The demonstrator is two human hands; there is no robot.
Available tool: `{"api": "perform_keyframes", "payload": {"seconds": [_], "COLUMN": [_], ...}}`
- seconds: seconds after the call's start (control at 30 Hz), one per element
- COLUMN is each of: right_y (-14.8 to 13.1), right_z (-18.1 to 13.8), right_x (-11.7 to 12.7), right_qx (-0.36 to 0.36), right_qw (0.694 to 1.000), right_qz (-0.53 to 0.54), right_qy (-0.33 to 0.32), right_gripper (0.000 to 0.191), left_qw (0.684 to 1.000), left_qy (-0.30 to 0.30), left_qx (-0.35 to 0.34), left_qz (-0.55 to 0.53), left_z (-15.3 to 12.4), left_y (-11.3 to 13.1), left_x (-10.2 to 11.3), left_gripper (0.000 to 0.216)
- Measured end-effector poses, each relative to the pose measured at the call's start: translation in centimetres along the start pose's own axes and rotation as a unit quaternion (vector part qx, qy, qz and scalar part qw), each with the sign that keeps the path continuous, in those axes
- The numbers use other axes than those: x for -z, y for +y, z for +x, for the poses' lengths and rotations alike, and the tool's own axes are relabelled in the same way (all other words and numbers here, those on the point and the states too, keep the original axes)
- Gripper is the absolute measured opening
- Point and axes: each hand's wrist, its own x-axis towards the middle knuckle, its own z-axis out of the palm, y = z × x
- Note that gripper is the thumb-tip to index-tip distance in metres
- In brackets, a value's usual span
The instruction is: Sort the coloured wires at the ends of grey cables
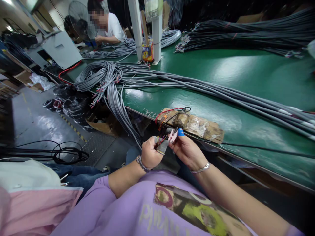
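Close to the table's front edge, my left hand point(152, 154) is closed in a pinch on several thin coloured wires point(161, 140). Grey covers sit on its thumb and a finger. My right hand point(188, 150), with a blue cover on one fingertip, pinches a small pale pink-white piece point(173, 135) right beside those wires; I cannot tell its exact kind. Just beyond both hands, a worn wooden block point(201, 127) lies along the edge, with red and black leads point(172, 113) and an orange part on its left end.
Long grey cables point(187, 83) run across the green table point(228, 70), their coiled end hanging over the edge. Black cable bundles point(228, 34) lie at the back. A white post point(157, 39) stands behind the cables. A co-worker point(114, 28) sits far left; another person's sleeve point(31, 209) is near left.
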Motion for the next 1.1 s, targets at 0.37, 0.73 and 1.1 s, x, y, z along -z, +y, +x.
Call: {"api": "perform_keyframes", "payload": {"seconds": [0.37,0.73,1.1], "right_y": [0.1,0.6,1.0], "right_z": [-0.1,-0.6,-2.0], "right_x": [0.1,3.0,2.2], "right_qx": [-0.014,-0.125,-0.123], "right_qw": [1.0,0.992,0.989], "right_qz": [-0.011,0.019,-0.068], "right_qy": [-0.013,-0.006,-0.041], "right_gripper": [0.034,0.031,0.023], "left_qw": [0.999,0.873,0.878], "left_qy": [-0.016,-0.022,0.01], "left_qx": [0.044,0.335,0.319], "left_qz": [-0.026,-0.354,-0.356], "left_z": [-0.2,-1.0,-1.1], "left_y": [0.3,0.2,0.0], "left_x": [-0.3,0.9,0.8], "left_gripper": [0.021,0.038,0.039]}}
